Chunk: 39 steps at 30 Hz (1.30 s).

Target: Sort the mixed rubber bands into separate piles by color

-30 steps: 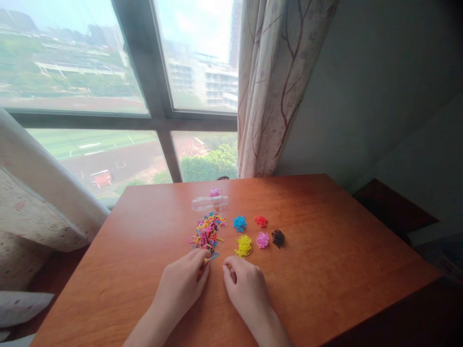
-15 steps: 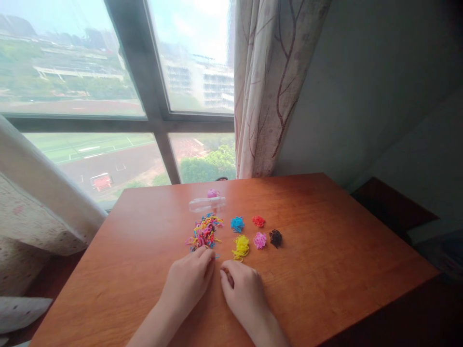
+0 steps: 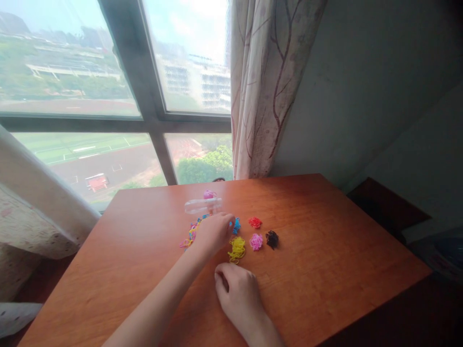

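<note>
Left hand (image 3: 214,232) has reached from the near mixed bands (image 3: 188,236) to the blue pile (image 3: 237,225), fingers apparently pinched, contents hidden; right hand (image 3: 237,295) rests curled mid-tabletop.

My wooden table (image 3: 325,250) fills the lower middle of the frame. Near its far edge, centre-left, lie a clear plastic case (image 3: 197,206) and a small pink thing (image 3: 207,194) just behind it. A big window (image 3: 108,86) takes the upper left — buildings and a green field outside. A patterned curtain (image 3: 267,86) hangs top centre; grey wall (image 3: 379,82) on the right.
</note>
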Each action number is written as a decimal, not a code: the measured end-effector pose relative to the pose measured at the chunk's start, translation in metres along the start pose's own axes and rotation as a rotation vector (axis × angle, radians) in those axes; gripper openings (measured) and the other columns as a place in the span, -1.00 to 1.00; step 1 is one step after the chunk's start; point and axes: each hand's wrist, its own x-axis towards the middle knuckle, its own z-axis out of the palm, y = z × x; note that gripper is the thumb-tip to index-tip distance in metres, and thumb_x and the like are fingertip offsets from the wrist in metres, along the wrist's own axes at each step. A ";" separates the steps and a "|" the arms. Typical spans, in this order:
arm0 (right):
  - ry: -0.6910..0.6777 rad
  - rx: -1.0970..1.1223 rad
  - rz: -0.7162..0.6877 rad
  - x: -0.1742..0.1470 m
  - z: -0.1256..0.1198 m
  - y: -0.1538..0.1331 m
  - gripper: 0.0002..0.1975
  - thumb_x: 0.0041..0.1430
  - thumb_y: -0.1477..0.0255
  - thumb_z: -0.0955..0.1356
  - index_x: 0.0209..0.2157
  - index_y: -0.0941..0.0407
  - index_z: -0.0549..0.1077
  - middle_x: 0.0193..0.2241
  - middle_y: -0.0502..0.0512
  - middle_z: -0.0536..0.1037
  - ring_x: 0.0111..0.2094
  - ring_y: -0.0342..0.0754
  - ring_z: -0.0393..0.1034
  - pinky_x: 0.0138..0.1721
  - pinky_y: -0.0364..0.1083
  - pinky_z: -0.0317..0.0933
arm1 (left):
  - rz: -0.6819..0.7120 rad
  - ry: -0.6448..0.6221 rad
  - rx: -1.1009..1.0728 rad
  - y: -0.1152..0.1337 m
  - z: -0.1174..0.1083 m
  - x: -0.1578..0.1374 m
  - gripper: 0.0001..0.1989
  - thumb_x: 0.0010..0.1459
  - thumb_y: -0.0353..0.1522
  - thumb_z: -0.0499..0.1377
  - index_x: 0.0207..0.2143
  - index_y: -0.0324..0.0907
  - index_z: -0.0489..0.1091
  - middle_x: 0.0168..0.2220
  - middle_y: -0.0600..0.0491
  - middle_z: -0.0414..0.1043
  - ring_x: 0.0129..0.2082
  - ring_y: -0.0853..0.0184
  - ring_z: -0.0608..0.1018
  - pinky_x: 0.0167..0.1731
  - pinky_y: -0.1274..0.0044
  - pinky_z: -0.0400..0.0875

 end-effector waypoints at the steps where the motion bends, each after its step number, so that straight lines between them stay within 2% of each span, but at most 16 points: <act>1: -0.001 -0.004 0.000 0.000 0.000 0.000 -0.82 0.15 0.58 0.25 -0.39 0.06 0.45 -0.47 -0.05 0.53 -0.45 -0.13 0.40 -0.42 -0.17 0.00 | 0.007 -0.001 -0.001 0.000 0.001 0.003 -0.80 0.22 -0.42 0.05 -0.27 -0.09 0.48 -0.28 0.02 0.56 -0.35 0.28 0.56 -0.44 0.56 0.23; 6: -0.001 -0.007 -0.001 -0.002 0.000 0.000 -0.82 0.14 0.59 0.25 -0.39 0.06 0.43 -0.48 -0.07 0.51 -0.45 -0.14 0.38 -0.42 -0.16 -0.03 | 0.013 0.004 0.000 -0.006 0.000 0.002 -0.77 0.25 -0.37 0.05 -0.17 -0.06 0.49 -0.23 0.02 0.56 -0.29 0.26 0.57 -0.41 0.55 0.25; 13: 0.009 0.005 -0.024 0.000 0.003 0.002 -0.83 0.13 0.58 0.25 -0.39 0.06 0.42 -0.49 -0.07 0.49 -0.47 -0.15 0.36 -0.43 -0.14 -0.06 | -0.032 0.011 0.004 -0.015 -0.009 -0.010 -0.77 0.26 -0.34 0.03 -0.30 -0.09 0.49 -0.31 0.03 0.54 -0.34 0.28 0.55 -0.45 0.56 0.22; 23: 0.005 -0.008 -0.010 0.000 0.002 0.002 -0.83 0.13 0.58 0.25 -0.40 0.05 0.42 -0.50 -0.08 0.48 -0.48 -0.15 0.34 -0.43 -0.14 -0.08 | 0.075 -0.036 0.015 -0.011 -0.002 0.010 -0.77 0.22 -0.40 0.05 -0.33 -0.11 0.53 -0.32 0.00 0.54 -0.34 0.27 0.55 -0.42 0.55 0.25; 32: -0.012 -0.002 -0.001 0.000 0.001 0.002 -0.83 0.14 0.58 0.25 -0.39 0.05 0.42 -0.49 -0.09 0.48 -0.48 -0.15 0.34 -0.43 -0.13 -0.07 | 0.072 -0.013 0.014 -0.012 0.000 0.016 -0.76 0.21 -0.42 0.04 -0.30 -0.11 0.53 -0.30 0.00 0.54 -0.36 0.29 0.55 -0.45 0.56 0.23; 39: -0.010 -0.015 -0.007 0.001 0.001 0.002 -0.83 0.15 0.57 0.25 -0.39 0.05 0.42 -0.48 -0.08 0.50 -0.46 -0.15 0.36 -0.43 -0.14 -0.06 | 0.027 0.038 -0.032 -0.019 -0.010 -0.001 -0.78 0.23 -0.38 0.05 -0.30 -0.11 0.51 -0.33 0.03 0.54 -0.38 0.32 0.54 -0.47 0.58 0.20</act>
